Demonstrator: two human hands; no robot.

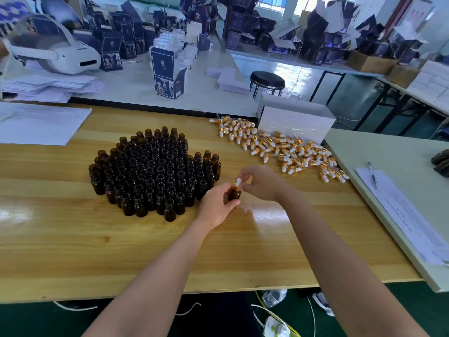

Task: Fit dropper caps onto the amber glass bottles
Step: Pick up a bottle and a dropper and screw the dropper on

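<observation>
My left hand (217, 205) grips one amber glass bottle (235, 194) just above the wooden table (73, 239). My right hand (261, 182) pinches a dropper cap (238, 183) with a white rubber bulb and gold collar, seated on that bottle's neck. To the left stands a dense cluster of several open amber bottles (155, 171), all upright. A loose pile of dropper caps (279, 149) lies at the back right of the table.
A white cardboard box (295, 122) stands behind the cap pile. Paper sheets (38, 125) lie at the table's far left. On the grey table to the right lie a form (401, 215) and a pen (372, 175). A black stool (267, 80) stands beyond.
</observation>
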